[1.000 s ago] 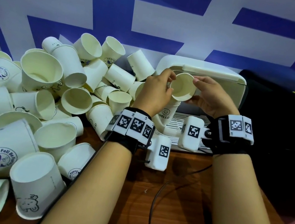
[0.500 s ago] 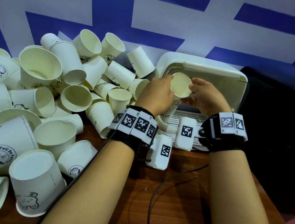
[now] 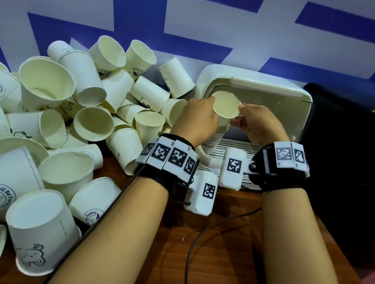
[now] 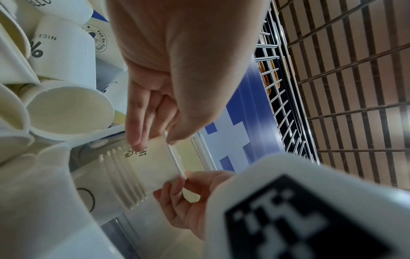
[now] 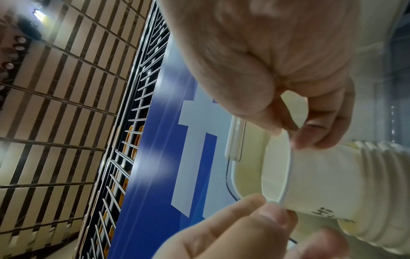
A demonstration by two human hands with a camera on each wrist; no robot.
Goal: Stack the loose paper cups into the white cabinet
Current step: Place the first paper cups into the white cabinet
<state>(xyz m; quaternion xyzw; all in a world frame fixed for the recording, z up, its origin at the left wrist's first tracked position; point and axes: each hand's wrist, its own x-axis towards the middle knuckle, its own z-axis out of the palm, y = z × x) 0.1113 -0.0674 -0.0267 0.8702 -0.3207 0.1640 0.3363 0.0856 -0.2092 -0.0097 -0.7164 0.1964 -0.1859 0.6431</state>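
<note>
1. Head view: a nested stack of paper cups (image 3: pixel 218 132) stands tilted at the mouth of the white cabinet (image 3: pixel 255 88), its open top cup (image 3: pixel 227 105) facing the camera.
2. Left hand (image 3: pixel 196 118) curls round the top cup's left side; in the left wrist view its fingertips (image 4: pixel 137 142) and thumb pinch the cup wall just below the rim.
3. Right hand (image 3: pixel 257 124) pinches the rim on the opposite side; thumb and forefinger (image 5: pixel 303 138) close on the rolled edge.
4. Loose paper cups (image 3: pixel 60 125) lie heaped on the wooden surface (image 3: pixel 219 258) left of the cabinet, many on their sides.
5. Handling, by judgement: the cups look light and thin-walled, easily crushed; the stiffer rolled rim is the sound place to hold, and the stack may tip if released tilted.
</note>
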